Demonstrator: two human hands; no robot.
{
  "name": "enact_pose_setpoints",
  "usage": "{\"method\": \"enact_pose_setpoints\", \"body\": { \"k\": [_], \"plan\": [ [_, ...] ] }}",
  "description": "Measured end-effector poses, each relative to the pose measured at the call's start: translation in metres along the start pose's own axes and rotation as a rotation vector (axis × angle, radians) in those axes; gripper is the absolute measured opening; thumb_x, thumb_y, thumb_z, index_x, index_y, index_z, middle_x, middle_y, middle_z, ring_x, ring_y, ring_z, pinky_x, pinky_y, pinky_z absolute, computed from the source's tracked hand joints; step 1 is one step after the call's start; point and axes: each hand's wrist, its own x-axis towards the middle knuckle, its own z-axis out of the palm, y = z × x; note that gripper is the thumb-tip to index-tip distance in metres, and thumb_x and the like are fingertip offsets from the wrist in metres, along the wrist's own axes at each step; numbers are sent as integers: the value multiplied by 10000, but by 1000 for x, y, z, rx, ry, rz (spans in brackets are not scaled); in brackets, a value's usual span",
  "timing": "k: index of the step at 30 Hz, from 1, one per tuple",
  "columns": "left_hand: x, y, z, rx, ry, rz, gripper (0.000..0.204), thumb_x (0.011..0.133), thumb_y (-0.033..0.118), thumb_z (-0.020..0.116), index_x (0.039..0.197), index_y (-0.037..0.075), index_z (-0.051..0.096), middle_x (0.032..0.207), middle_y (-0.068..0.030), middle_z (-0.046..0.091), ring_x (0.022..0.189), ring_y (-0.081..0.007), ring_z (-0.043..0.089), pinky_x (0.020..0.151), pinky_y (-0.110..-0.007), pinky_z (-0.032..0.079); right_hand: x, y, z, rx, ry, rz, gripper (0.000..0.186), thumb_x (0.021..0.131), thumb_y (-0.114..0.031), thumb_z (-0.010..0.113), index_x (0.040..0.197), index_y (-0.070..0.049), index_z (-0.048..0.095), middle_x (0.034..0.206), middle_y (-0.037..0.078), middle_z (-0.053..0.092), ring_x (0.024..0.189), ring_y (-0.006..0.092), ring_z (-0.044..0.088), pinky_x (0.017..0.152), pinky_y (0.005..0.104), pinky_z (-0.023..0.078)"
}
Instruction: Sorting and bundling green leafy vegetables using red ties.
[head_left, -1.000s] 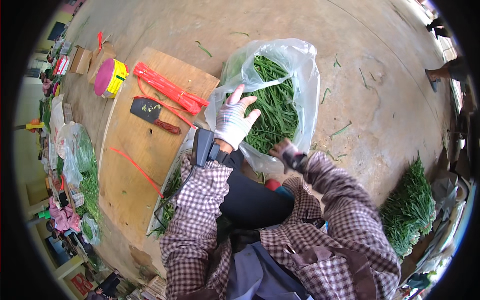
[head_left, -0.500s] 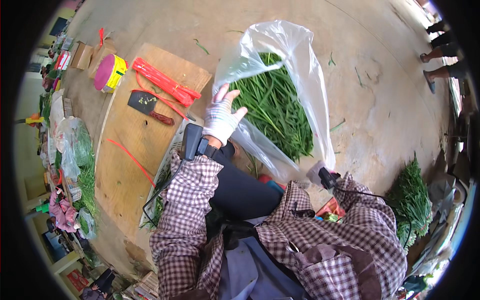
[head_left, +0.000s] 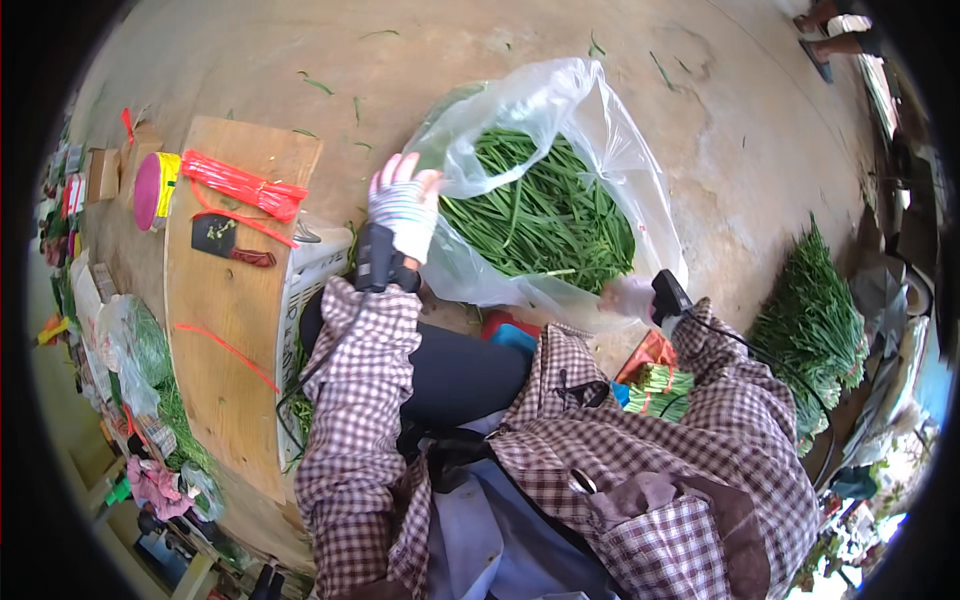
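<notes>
While both hands, left (head_left: pixel 402 205) and right (head_left: pixel 628 297), grip the clear plastic bag (head_left: pixel 560 110), its green stalks (head_left: pixel 545 215) lie lengthwise, pointing away.

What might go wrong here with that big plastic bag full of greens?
The thin clear bag is held only at its rim by the left hand and right hand; it may tear or slip, spilling the green stalks onto the dusty concrete floor.
</notes>
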Motion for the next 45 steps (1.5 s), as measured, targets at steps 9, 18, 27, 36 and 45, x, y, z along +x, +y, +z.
{"method": "enact_pose_setpoints", "body": {
  "k": [9,18,27,36,45],
  "plan": [
    [-15,-10,-12,-726,-12,-474,279,881,290,566,975,38,639,996,-115,628,916,-243,580,833,-325,441,102,15,83,94,433,420,444,723,-177,618,1144,-64,529,1023,202,616,984,356,584,809,420,481],
    [-24,-13,-14,-729,-79,-677,450,895,401,533,1114,13,603,1054,-143,641,957,-229,597,848,-312,441,-7,-11,-11,24,461,129,219,814,-299,579,918,-128,666,815,151,644,762,313,627,700,402,492],
    [-46,-39,-9,-863,18,-718,417,899,361,545,1099,1,615,1038,-128,655,952,-199,596,860,-296,439,-15,-32,-49,659,540,15,210,901,-221,550,1043,-97,643,837,118,669,702,197,630,636,319,492],
    [-72,-40,-8,-855,60,-783,371,889,280,588,1111,-16,605,994,-114,664,900,-161,600,829,-275,458,124,-68,69,16,248,142,280,862,-236,532,1115,-165,630,988,126,658,860,294,640,738,353,494],
    [-72,-29,-23,-905,124,-749,410,905,328,563,1108,-25,606,1003,-120,663,894,-162,597,821,-278,451,117,-77,40,-127,264,121,218,694,-219,609,868,-117,692,863,151,660,833,306,653,688,390,515]
  ]
}}
